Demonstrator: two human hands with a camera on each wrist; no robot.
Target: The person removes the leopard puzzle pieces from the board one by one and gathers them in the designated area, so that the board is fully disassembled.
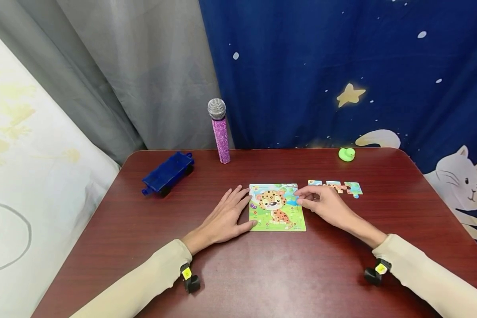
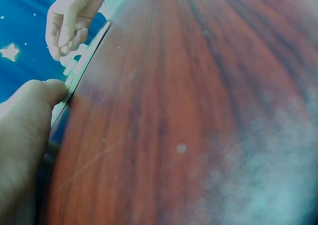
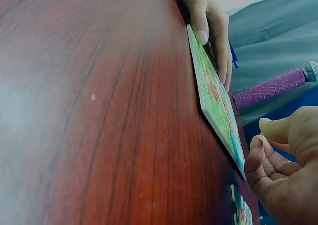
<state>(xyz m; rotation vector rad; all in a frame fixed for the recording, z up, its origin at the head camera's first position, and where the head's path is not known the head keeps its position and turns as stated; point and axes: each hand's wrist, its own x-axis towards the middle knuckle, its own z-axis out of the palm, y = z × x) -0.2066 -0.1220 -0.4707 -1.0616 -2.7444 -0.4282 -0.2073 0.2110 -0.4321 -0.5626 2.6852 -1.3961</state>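
Note:
A square jigsaw puzzle with a spotted leopard cub on green grass lies on the table. My left hand lies flat at its left side, fingertips at the edge and thumb over the lower left corner. At the puzzle's upper right edge is my right hand, its fingers bent and the fingertips by the blue part of the picture. In the right wrist view, nothing shows between the right hand's thumb and fingers. Just beyond this hand lie loose puzzle pieces, partly hidden by it.
Toward the back left of the brown table is a blue toy wagon. A purple glittery microphone stands upright near the back edge. A green toy duck sits at the back right. Curtains hang behind.

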